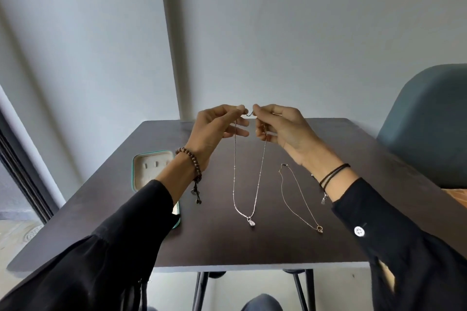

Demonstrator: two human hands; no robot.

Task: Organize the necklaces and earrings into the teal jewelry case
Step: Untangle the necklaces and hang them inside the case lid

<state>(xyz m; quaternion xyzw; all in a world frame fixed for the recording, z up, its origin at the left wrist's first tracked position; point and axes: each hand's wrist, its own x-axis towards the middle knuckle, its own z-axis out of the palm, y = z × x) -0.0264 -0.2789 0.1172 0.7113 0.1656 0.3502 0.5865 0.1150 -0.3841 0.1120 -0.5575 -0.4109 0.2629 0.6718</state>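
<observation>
A silver necklace (261, 171) with a small pendant hangs in a long loop above the dark table (252, 247). My left hand (214, 131) and my right hand (283, 129) are raised side by side and each pinches one end of its chain at the clasp. A second thin necklace (298, 199) with a ring pendant lies flat on the table to the right. The teal jewelry case (141, 171) lies open at the left with a cream lining, and my left forearm hides much of it.
A teal upholstered chair (429, 129) stands at the table's right side. A grey wall rises behind the table. A window frame and floor show at the far left. The table's near edge is just in front of my knees.
</observation>
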